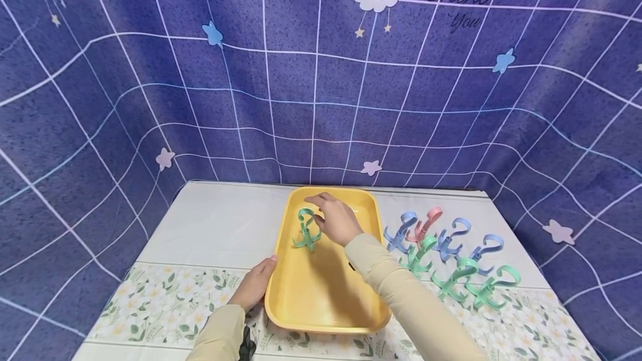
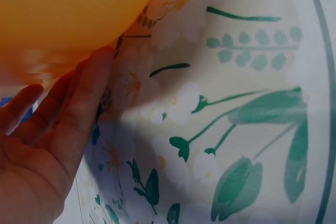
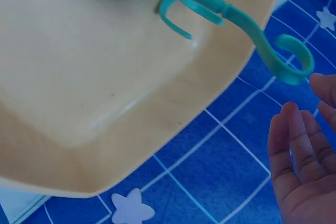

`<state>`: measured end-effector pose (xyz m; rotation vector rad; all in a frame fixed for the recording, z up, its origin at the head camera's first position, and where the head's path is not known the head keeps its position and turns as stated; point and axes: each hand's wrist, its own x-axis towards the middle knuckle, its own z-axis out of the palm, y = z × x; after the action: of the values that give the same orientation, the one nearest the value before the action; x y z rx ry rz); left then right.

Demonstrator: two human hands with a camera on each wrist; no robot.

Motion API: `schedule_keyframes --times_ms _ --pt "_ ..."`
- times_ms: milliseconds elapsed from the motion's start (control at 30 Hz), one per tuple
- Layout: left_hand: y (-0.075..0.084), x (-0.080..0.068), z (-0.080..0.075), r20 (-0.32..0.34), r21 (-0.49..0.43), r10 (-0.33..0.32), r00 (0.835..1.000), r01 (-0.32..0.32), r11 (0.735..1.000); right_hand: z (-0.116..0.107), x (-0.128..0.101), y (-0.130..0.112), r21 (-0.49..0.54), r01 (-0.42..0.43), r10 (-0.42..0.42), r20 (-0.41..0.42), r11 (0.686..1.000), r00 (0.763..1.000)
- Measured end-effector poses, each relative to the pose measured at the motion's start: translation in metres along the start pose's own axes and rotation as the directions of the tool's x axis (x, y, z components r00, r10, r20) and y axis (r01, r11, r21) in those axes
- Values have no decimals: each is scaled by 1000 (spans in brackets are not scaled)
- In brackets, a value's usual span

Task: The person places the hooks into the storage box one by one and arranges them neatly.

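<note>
Just behind tray (image 1: 311, 294) and flowered table (image 1: 170, 294), curtain (image 1: 338, 91)

The head view is bright, with soft shadow in the yellow tray (image 1: 297, 299); both wrist views (slightly blurry) are dimmer.

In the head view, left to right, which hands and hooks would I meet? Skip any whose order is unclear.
Left hand, green hook in the tray, right hand, leftmost blue hook, pink hook, rightmost green hook.
</note>
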<state>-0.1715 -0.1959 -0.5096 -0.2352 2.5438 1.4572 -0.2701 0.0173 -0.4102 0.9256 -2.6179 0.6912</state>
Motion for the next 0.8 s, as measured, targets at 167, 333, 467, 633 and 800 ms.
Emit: schedule_keyframes --times_ms 167,333,467,633,800 --pt "-1 1 3 1 -8 -3 1000 3 1000 -16 -3 3 34 -23 24 -15 999 1000" --pt "0 1 4 3 -16 9 1000 -9 1000 -34 -9 11 40 -42 45 -72 998 996" --pt "0 0 2 2 -10 17 1000 -17 1000 -45 -14 21 57 -54 60 -112 997 992" --pt "-2 1 1 0 1 7 1000 -7 1000 -54 -22 31 72 -69 78 -129 995 989" --pt "-3 2 2 0 17 -4 1000 4 1000 -60 -33 37 90 -99 111 -136 991 985"
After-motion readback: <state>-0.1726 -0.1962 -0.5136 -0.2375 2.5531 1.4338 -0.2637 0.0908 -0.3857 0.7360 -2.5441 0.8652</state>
